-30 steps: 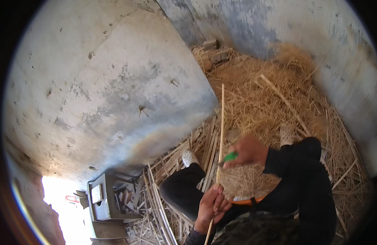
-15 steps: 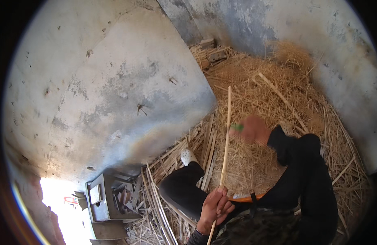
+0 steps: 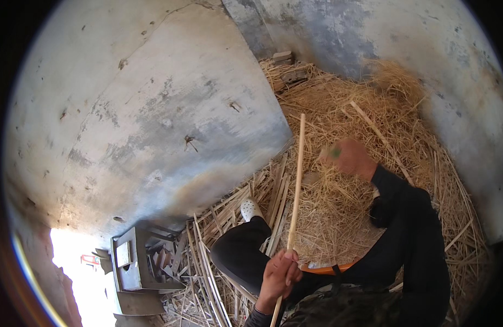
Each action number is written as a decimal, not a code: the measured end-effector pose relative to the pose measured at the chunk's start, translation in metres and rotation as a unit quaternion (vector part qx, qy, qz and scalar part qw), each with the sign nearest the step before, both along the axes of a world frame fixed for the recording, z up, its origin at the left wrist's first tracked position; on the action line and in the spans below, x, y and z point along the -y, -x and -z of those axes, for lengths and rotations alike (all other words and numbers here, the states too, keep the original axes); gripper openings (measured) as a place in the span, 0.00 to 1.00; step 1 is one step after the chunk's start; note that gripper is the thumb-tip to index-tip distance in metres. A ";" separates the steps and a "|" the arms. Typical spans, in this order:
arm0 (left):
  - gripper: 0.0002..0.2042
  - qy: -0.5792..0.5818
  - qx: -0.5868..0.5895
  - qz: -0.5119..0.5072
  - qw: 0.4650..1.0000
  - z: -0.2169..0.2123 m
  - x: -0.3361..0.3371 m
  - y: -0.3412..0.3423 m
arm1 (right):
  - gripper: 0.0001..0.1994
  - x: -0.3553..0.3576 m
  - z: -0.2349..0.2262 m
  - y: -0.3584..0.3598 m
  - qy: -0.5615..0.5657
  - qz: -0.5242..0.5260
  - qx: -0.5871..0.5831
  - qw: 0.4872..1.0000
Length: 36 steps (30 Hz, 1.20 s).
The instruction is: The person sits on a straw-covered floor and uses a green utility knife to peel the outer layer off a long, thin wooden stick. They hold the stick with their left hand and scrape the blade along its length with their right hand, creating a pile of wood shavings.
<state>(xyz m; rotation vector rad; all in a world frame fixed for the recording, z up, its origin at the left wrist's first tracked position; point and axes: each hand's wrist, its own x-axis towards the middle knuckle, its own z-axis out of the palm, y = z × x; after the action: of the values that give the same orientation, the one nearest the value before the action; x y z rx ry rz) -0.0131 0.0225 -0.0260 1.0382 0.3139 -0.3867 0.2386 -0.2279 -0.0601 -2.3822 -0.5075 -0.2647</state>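
A long, pale, peeled wooden stick (image 3: 298,188) stands up at a slant in front of me, its top end free. My left hand (image 3: 280,275) is closed round its lower part, and the stick's bottom end passes below my fist. To the right of the stick, over the pile of shavings (image 3: 328,210), my right hand (image 3: 352,157) is curled and smeared by motion. A small green thing (image 3: 335,153) shows at its fingers, too blurred to name. That hand is apart from the stick.
Split wood strips (image 3: 210,272) lie at the left by my foot in a white clog (image 3: 250,209). Another stick (image 3: 379,133) rests on the shavings. Plastered walls (image 3: 170,114) close in left and behind. A wooden cabinet (image 3: 132,261) stands lower left; something orange (image 3: 328,269) lies across my lap.
My right hand has moved right, away from the stick, with the green thing. The stick's top has shifted slightly left; my left hand still grips it.
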 end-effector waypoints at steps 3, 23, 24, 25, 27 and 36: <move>0.12 0.003 0.026 0.008 1.000 -0.007 0.006 -0.011 | 0.35 -0.047 -0.012 0.086 0.118 -0.203 0.057 0.970; 0.11 -0.018 0.053 0.011 0.998 -0.015 0.013 -0.015 | 0.38 -0.047 0.008 0.041 0.052 -0.095 0.174 0.979; 0.11 -0.041 0.042 0.015 0.998 -0.020 0.013 -0.012 | 0.39 -0.042 0.018 0.027 0.087 -0.039 0.140 0.986; 0.11 -0.065 0.030 0.020 0.997 -0.023 0.013 -0.010 | 0.39 -0.038 0.028 0.018 0.121 0.017 0.105 0.987; 0.11 -0.014 0.017 0.053 0.998 -0.018 0.020 -0.001 | 0.39 -0.047 0.031 0.033 0.076 -0.034 0.092 0.992; 0.10 0.077 0.005 0.023 0.997 -0.018 0.018 0.000 | 0.36 -0.018 0.007 0.029 0.057 -0.074 0.104 0.990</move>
<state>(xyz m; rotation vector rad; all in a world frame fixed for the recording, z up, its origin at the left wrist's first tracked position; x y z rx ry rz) -0.0130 0.0043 -0.0078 0.8983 0.2469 -0.4401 0.2093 -0.2104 -0.0668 -2.4241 -0.8123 -0.4314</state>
